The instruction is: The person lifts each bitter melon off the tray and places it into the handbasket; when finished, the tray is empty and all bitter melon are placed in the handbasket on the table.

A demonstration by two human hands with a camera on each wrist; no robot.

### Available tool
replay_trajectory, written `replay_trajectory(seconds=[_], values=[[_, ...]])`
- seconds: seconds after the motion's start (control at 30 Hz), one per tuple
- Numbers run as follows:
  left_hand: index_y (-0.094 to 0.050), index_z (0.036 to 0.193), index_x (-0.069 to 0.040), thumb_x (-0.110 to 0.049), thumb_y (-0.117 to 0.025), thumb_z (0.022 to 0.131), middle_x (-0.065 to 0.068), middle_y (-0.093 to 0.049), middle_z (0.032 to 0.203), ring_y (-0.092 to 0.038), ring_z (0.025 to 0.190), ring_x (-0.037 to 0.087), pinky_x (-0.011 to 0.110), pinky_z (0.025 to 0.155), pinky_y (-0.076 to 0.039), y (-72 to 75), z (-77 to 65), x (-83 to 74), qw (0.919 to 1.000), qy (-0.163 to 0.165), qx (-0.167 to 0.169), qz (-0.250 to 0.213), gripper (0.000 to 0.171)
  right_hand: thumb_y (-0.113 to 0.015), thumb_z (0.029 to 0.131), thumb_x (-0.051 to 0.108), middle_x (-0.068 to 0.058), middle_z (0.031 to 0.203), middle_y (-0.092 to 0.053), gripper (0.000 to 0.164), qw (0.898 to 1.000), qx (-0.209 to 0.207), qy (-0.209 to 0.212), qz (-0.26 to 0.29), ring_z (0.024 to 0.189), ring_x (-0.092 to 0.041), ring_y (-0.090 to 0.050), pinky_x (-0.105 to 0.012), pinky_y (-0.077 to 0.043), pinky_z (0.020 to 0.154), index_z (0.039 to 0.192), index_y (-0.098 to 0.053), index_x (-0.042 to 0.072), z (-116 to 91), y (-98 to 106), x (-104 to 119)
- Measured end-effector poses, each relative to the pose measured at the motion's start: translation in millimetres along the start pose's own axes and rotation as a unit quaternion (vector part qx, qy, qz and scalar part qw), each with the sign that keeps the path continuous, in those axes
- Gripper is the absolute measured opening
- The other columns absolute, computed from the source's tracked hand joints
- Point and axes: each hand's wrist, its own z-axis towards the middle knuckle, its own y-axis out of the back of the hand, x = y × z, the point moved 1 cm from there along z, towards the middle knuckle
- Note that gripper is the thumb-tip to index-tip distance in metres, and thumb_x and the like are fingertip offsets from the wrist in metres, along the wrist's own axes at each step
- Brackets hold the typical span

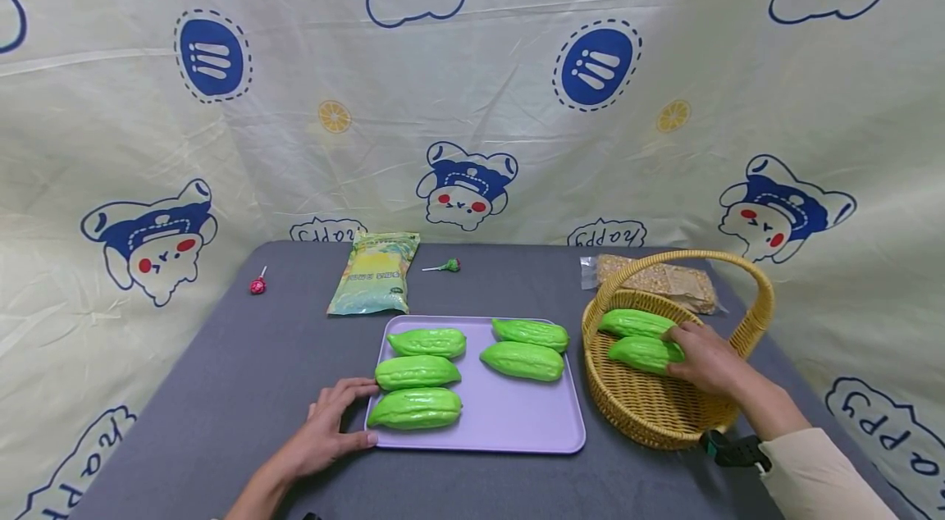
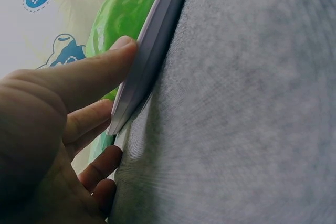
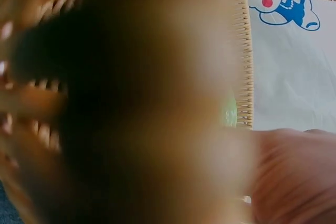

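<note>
The fingers and thumb of the right hand curve round the right end of the near gourd, a glossy green, ribbed, elongated piece in a round tan wicker basket; how firm the hold is I cannot tell, since the right wrist view is mostly dark blur. Just beyond it lies a matching far gourd. The wrist enters on the near side of the basket's arched handle.

The left hand pinches nothing: its fingers are spread, with thumb and index finger against the left side of a pale purple rectangular tray, apparently steadying it. On the tray lie five more gourds, a column of three on the left and a pair on the right.

The step in hand looks like handling a gourd at the basket, though one moment does not settle whether it is being taken up or set down. Taking it up would call for a sure grip, a lift free of its neighbour and the rim, and perhaps the bare space on the tray nearer than the pair; setting it down, for loosened fingers and a withdrawal clear of the handle.
</note>
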Motion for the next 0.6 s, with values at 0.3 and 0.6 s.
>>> replay_trajectory(seconds=[0.3,0.6], values=[[-0.054,0.126,-0.019,-0.037,-0.076,0.076,0.0,-0.047,0.136,-0.033,0.119,0.025,0.038,0.084,-0.021,-0.3,-0.2,-0.6,1.0,-0.002,-0.002,-0.001,0.058,-0.075,0.077,0.018,-0.013,0.096,-0.057,0.04,1.0,-0.015,-0.002,-0.003,0.085,-0.028,-0.051,-0.044,-0.039,0.072,0.11,-0.062,0.0,-0.6,-2.1,0.4],[-0.054,0.126,-0.018,-0.037,-0.075,0.076,0.001,-0.046,0.136,-0.034,0.118,0.024,0.036,0.082,-0.021,-0.1,-0.7,-0.5,1.0,-0.007,-0.004,0.0,0.058,-0.075,0.077,0.023,-0.008,0.091,-0.053,0.039,1.0,-0.027,-0.003,0.004,0.079,-0.022,-0.045,-0.034,-0.031,0.068,0.109,-0.063,0.003,-0.3,-2.6,0.8]])
